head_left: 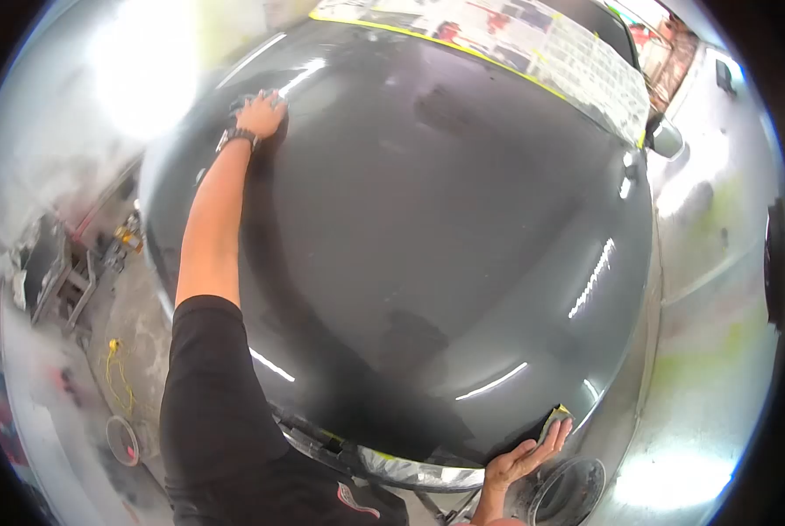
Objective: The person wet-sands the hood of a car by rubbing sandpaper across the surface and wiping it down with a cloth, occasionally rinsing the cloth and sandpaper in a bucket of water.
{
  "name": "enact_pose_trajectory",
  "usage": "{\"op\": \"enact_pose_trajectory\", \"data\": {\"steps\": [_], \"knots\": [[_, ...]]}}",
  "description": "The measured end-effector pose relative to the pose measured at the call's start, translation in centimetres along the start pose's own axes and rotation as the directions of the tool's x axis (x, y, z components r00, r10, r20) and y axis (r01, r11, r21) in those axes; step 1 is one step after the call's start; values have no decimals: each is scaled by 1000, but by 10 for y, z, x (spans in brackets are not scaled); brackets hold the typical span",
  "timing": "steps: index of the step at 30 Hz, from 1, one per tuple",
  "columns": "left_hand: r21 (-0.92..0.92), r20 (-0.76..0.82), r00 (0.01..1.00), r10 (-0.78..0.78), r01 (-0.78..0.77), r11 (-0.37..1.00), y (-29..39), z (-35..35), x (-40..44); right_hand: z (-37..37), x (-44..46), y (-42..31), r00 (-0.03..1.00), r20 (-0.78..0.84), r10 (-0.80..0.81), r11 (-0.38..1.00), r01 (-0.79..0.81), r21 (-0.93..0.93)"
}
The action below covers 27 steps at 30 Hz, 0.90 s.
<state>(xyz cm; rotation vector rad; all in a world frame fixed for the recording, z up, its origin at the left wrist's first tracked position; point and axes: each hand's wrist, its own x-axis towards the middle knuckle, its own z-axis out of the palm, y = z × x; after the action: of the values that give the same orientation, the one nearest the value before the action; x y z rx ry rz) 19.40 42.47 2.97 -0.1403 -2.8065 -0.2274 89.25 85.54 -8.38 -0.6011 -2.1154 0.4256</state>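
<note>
A dark grey car hood with a wet-looking shine fills most of the view. My left hand, with a dark watch on the wrist, lies on the hood's far left side, palm down and fingers spread. At the near right corner of the hood, my right hand grips a small sanding pad with yellow and dark faces. The pad sits against the hood's edge; its underside is hidden.
Newspaper covers the windshield, bordered by yellow tape. A side mirror sticks out at right. One bucket stands below my right hand, another container at lower left. A metal stand and yellow cord are on the left.
</note>
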Motion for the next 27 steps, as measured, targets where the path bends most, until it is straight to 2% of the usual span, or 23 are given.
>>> {"op": "enact_pose_trajectory", "data": {"steps": [1, 2, 3, 5, 9, 10, 11, 13, 15, 17, 20, 23, 25, 27], "knots": [[21, -9, 999, 43, -43, 999, 27, 10, 25, 2, 0, 0, 1000, -13, -7, 1000, 7, -2], [41, 52, 997, 64, -66, 997, 68, 4, 37, 3, 1, -1, 1000, -22, -12, 1000, 12, -9], [-7, 45, 994, 101, -100, 995, 115, 0, 40, 0, 2, -3, 999, -33, -13, 1000, 12, -24], [159, 167, 926, 340, -365, 917, 209, -22, 29, 0, 3, -2, 999, -36, -28, 1000, 28, -1], [6, -37, 815, 579, -579, 815, 369, 19, 5, -5, 4, -2, 1000, -1, 1, 999, -1, -32], [-59, -38, 769, 638, -639, 767, 406, 13, -20, -5, 3, 2, 1000, -16, -5, 1000, 5, -15], [-31, -69, 724, 687, -689, 724, 439, 14, -42, -4, 0, 7, 999, -29, -13, 1000, 13, 6], [-152, -89, 648, 757, -760, 632, 495, 5, -96, -6, -4, 13, 1000, -16, 8, 998, -7, 63], [-152, -121, 599, 791, -799, 582, 542, 0, -142, -6, -3, 14, 999, -40, -8, 997, 11, 71], [-344, -117, 620, 776, -758, 554, 578, -7, -175, -6, -8, 21, 999, -44, 4, 991, 2, 137], [-297, -152, 533, 832, -828, 476, 612, 8, -187, -11, -7, 25, 999, -26, 26, 971, -19, 240], [-232, -80, 506, 859, -847, 478, 623, -34, -244, -17, -6, 23, 999, 15, 41, 916, -44, 398], [-214, -90, 430, 899, -889, 404, 637, -39, -280, -28, -7, 34, 994, 107, 23, 831, -79, 550], [-199, -99, 322, 941, -933, 299, 645, -43, -317, -47, -6, 50, 992, 123, 7, 730, -89, 678]]}}
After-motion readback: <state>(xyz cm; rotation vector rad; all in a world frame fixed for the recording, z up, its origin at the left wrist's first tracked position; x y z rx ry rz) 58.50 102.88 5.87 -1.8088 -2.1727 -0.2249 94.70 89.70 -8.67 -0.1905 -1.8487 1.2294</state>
